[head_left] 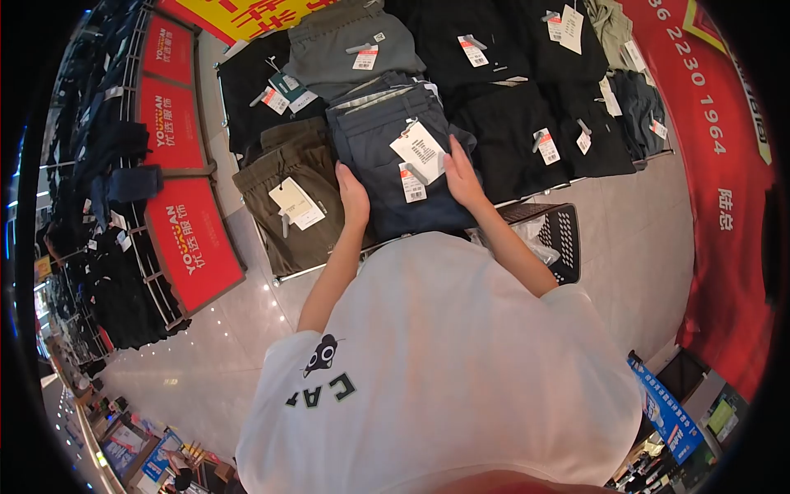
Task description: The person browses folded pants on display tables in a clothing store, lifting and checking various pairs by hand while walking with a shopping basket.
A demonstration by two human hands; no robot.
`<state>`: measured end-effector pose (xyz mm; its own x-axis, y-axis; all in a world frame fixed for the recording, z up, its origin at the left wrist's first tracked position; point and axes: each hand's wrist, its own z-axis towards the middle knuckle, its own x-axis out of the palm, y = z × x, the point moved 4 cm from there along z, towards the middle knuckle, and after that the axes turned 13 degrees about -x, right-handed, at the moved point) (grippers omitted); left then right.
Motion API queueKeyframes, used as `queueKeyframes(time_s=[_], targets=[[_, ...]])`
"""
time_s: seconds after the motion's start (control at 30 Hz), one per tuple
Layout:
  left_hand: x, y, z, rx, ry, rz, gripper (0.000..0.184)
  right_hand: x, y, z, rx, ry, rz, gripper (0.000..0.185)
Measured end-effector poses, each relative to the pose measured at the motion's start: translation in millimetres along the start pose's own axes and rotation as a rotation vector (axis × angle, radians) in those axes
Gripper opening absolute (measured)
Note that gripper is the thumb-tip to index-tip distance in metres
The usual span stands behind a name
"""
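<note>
A folded pair of dark blue-grey trousers (pixel 387 136) lies on a stack in front of me, with a large white tag (pixel 418 146) and a red-and-white price label (pixel 413 183) on top. My left hand (pixel 354 196) presses against their left side, next to folded brown trousers (pixel 300 193). On the opposite side, my right hand (pixel 464 174) holds the right edge, close to the white tag. The trousers are clasped between both hands. Parts of the fingers are hidden along the sides of the fabric.
Folded black trousers (pixel 506 136) and grey trousers (pixel 354 41) with tags fill the display. A black perforated basket (pixel 564 243) with clear plastic stands below its right front edge. Red sign panels (pixel 193 239) and hanging clothes are at left; a red banner (pixel 720 247) is at right.
</note>
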<state>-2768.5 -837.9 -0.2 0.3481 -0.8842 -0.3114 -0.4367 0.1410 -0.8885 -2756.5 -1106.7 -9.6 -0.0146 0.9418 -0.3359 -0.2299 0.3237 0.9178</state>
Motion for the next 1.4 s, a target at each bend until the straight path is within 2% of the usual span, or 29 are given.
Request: queueKeyframes(time_s=[0.07,0.13,0.2,0.23,0.27,0.33,0.4,0.5,0.67,0.7,0.73,0.83,0.97,1.07,1.17,1.2,1.27,1.4], targets=[[7.8,2.3,-0.6,0.025,0.022,-0.027,0.065,12.5,0.8,3.3,-0.09,0.018,-0.105,0.058],[20.9,7.8,-4.4,-0.25,0.13,-0.313,0.068,19.3,3.5,5.2,-0.076,0.043,-0.095,0.06],[22.4,10.0,-4.0,-0.212,0.092,-0.228,0.066,25.0,2.4,5.5,-0.082,0.106,-0.204,0.062],[22.5,10.9,-4.4,-0.175,0.055,-0.15,0.065,25.1,3.5,6.6,-0.118,0.057,-0.231,0.058],[23.5,14.2,-3.3,-0.138,0.02,-0.072,0.064,20.4,0.5,9.0,-0.117,0.056,-0.23,0.058],[20.1,24.5,2.6,-0.2,-0.007,-0.135,0.068,1.8,-5.0,14.5,-0.171,-0.03,-0.112,0.05],[12.6,6.3,-20.3,-0.176,0.071,-0.142,0.067,-18.0,2.8,24.1,-0.143,-0.167,-0.102,0.043],[7.1,13.0,-43.3,-0.184,0.094,-0.141,0.065,-26.8,1.5,28.5,-0.111,-0.153,-0.141,0.044],[10.5,14.4,-47.8,-0.287,0.076,-0.293,0.063,0.0,-11.5,29.0,-0.075,-0.054,-0.206,0.049],[13.0,11.1,-47.6,-0.291,0.117,-0.315,0.063,2.5,5.7,28.3,0.087,0.093,-0.216,0.053],[15.6,7.0,-47.4,-0.293,0.159,-0.335,0.063,2.9,1.3,28.2,0.09,0.09,-0.213,0.053],[18.4,25.8,-39.1,-0.338,0.066,-0.294,0.062,11.0,-21.5,36.1,0.088,0.104,0.134,0.058],[26.0,20.7,-45.6,-0.365,0.01,-0.162,0.064,8.3,-28.4,44.0,0.135,0.085,0.216,0.058],[20.8,23.2,-40.2,-0.303,0.016,-0.14,0.061,-0.6,-21.0,41.9,0.124,0.093,0.195,0.055],[10.6,17.7,-52.4,-0.202,0.139,-0.118,0.062,-31.5,-7.1,17.1,-0.071,-0.068,0.16,0.045],[6.7,26.3,-57.0,-0.203,0.145,-0.115,0.062,-44.5,2.7,2.3,-0.047,-0.179,0.302,0.042],[-2.7,37.4,-68.8,-0.087,0.168,0.17,0.061,-81.6,18.5,-36.3,0.008,-0.275,0.192,0.038],[-10.3,42.4,-82.3,-0.116,0.271,0.257,0.065,-137.8,-2.1,-157.3,0.163,-0.504,-0.192,0.036]])
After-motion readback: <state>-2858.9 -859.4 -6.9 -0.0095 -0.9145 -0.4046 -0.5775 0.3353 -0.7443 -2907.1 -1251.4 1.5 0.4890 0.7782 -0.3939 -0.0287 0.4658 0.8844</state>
